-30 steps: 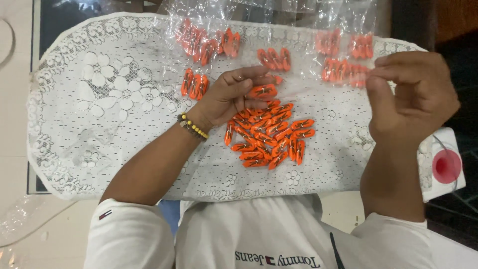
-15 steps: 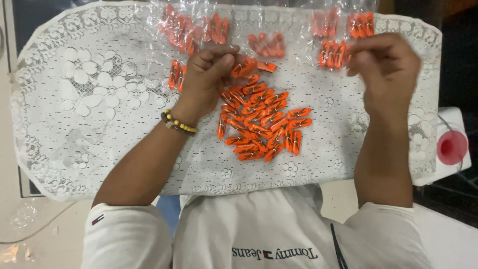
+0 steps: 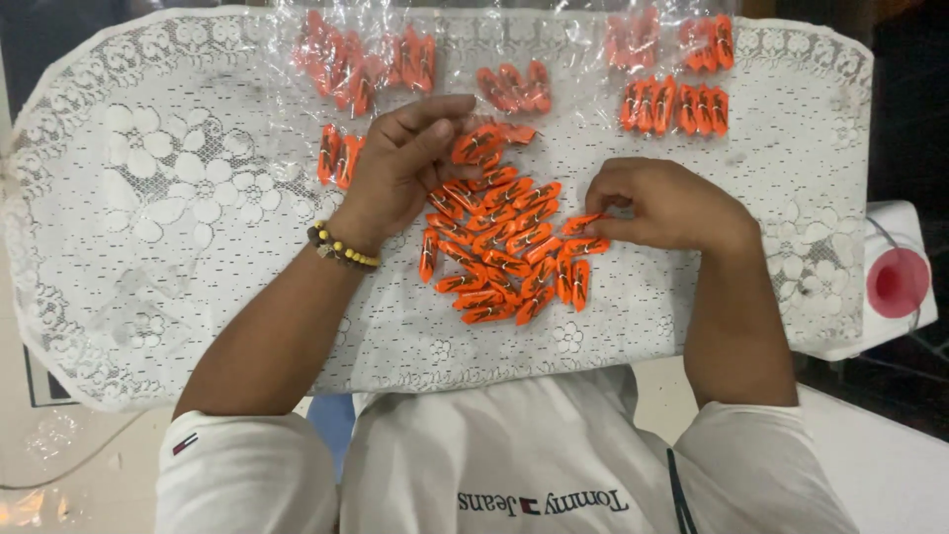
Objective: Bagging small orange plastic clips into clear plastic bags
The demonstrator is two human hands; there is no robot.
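From the head view I logged a white lace tablecloth (image 3: 178,227) covering the work surface across most of the frame. A loose pile of small orange plastic clips (image 3: 504,247) lay at the centre of the frame, resting on the cloth. My left hand (image 3: 400,168), left of centre, was curled with thumb and fingers pinched on one or more orange clips at the upper edge of the pile; a beaded bracelet of yellow and dark beads (image 3: 341,247) sat on that wrist. My right hand (image 3: 667,203), right of centre, rested on the cloth with its fingers bent and the fingertips (image 3: 598,222) touching a clip at the right edge of the pile; I could not tell whether that clip was gripped or only touched. Clear plastic bags of orange clips (image 3: 672,99) lay in a row along the upper part of the frame. A white container with a red round lid (image 3: 895,282) stood at the right edge, beside the cloth.
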